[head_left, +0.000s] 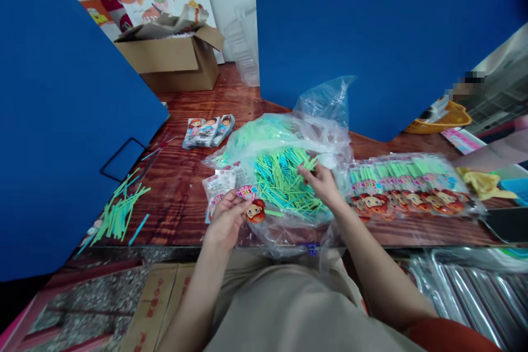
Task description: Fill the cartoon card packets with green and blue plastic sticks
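Left hand (pixel 225 220) grips picture packet (pixel 252 204). Right hand (pixel 324 184) pinches green sticks (pixel 284 184) in plastic bag (pixel 330 137), just right of packet. Sticks lie slanted.

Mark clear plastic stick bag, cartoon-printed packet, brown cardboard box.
Clear plastic stick bag (pixel 325 100): head view, upper flap.
Cartoon-printed packet (pixel 255 211): head view, face print.
Brown cardboard box (pixel 173 59): head view, front wall.
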`<control>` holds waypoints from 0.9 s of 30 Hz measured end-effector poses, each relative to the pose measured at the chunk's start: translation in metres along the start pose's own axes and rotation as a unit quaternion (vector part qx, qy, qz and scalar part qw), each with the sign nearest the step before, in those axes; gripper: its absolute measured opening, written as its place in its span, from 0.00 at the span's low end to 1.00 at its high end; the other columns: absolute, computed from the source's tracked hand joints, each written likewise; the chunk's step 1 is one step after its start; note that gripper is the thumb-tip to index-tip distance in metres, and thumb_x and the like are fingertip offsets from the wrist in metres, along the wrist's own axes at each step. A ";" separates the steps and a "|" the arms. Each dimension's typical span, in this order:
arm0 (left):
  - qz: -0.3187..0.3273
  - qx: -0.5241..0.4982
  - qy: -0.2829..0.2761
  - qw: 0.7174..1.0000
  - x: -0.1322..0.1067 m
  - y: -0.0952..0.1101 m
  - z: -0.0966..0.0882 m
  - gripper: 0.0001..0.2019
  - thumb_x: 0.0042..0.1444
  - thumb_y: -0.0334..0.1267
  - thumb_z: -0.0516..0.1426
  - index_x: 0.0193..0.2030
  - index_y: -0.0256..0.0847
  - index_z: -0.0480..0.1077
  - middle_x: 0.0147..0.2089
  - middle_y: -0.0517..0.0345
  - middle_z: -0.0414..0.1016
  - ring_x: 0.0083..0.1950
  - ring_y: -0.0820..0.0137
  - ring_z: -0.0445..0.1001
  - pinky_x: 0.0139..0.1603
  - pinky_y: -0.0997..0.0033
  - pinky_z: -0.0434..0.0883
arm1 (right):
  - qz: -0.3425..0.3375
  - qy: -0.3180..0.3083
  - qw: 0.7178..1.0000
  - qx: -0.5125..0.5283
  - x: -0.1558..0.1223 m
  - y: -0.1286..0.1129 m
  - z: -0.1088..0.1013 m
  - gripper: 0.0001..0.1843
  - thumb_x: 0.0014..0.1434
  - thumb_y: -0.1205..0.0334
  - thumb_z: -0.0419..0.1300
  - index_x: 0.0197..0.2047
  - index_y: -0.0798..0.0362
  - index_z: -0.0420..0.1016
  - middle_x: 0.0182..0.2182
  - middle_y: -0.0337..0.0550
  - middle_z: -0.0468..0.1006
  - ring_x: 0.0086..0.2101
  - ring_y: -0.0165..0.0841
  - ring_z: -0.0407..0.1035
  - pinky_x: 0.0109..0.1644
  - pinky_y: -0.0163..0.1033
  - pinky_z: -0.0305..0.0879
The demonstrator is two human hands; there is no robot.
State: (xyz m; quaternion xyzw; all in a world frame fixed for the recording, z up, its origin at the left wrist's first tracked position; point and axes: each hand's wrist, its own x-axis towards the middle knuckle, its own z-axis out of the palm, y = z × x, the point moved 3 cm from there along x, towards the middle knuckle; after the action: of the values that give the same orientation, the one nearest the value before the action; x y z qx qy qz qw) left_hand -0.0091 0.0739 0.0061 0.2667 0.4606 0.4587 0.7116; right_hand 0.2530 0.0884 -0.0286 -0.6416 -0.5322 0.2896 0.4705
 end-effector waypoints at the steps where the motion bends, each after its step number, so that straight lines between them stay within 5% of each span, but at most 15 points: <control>1: -0.002 -0.001 -0.007 1.000 0.000 -0.002 0.000 0.20 0.32 0.29 0.72 0.35 0.37 0.72 0.30 0.59 0.79 0.32 0.72 0.77 0.36 0.75 0.72 | -0.002 0.016 1.000 0.004 -0.001 -0.001 -0.001 0.26 0.58 0.36 0.54 0.37 0.54 0.69 0.24 0.38 0.71 0.22 0.31 0.64 0.28 0.37 0.62; 7: 0.004 -0.045 0.000 0.999 -0.002 -0.006 0.000 0.13 0.39 0.34 0.70 0.28 0.38 0.71 0.26 0.64 0.75 0.28 0.74 0.74 0.35 0.72 0.71 | -0.056 0.005 0.995 -0.078 -0.012 -0.005 0.004 0.19 0.56 0.45 0.61 0.37 0.54 0.73 0.23 0.38 0.72 0.22 0.31 0.64 0.30 0.36 0.60; 12: 0.005 -0.017 0.017 1.000 -0.004 -0.008 -0.002 0.18 0.34 0.40 0.74 0.29 0.36 0.73 0.26 0.59 0.78 0.29 0.73 0.74 0.35 0.73 0.71 | -0.018 0.011 0.997 -0.076 -0.015 0.002 0.010 0.22 0.56 0.43 0.58 0.40 0.55 0.73 0.17 0.34 0.67 0.19 0.31 0.60 0.26 0.36 0.56; 17: 0.000 0.003 0.023 1.000 -0.008 -0.013 0.000 0.23 0.30 0.35 0.74 0.36 0.37 0.74 0.30 0.58 0.80 0.30 0.72 0.76 0.36 0.73 0.72 | 0.024 0.029 0.998 -0.044 -0.016 0.003 0.013 0.23 0.49 0.44 0.61 0.37 0.56 0.75 0.14 0.31 0.62 0.17 0.29 0.57 0.24 0.35 0.52; 24: -0.036 0.006 -0.024 0.999 -0.009 -0.017 0.005 0.17 0.38 0.38 0.72 0.33 0.38 0.72 0.24 0.62 0.74 0.27 0.75 0.71 0.31 0.76 0.69 | 0.027 -0.010 0.998 -0.053 -0.021 -0.002 0.023 0.25 0.50 0.46 0.61 0.41 0.58 0.77 0.14 0.30 0.60 0.17 0.28 0.54 0.24 0.35 0.51; 27: -0.024 0.019 -0.024 0.999 -0.009 -0.019 0.004 0.18 0.39 0.41 0.72 0.32 0.37 0.72 0.23 0.63 0.73 0.26 0.76 0.71 0.32 0.76 0.68 | 0.027 0.007 0.999 -0.019 -0.024 -0.005 0.024 0.27 0.52 0.48 0.62 0.50 0.57 0.75 0.14 0.27 0.59 0.17 0.28 0.54 0.24 0.35 0.51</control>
State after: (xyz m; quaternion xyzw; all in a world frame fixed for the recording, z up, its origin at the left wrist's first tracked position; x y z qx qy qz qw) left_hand 0.0008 0.0576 -0.0035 0.2802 0.4578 0.4262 0.7281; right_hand 0.2240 0.0726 -0.0365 -0.6662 -0.5171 0.2874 0.4541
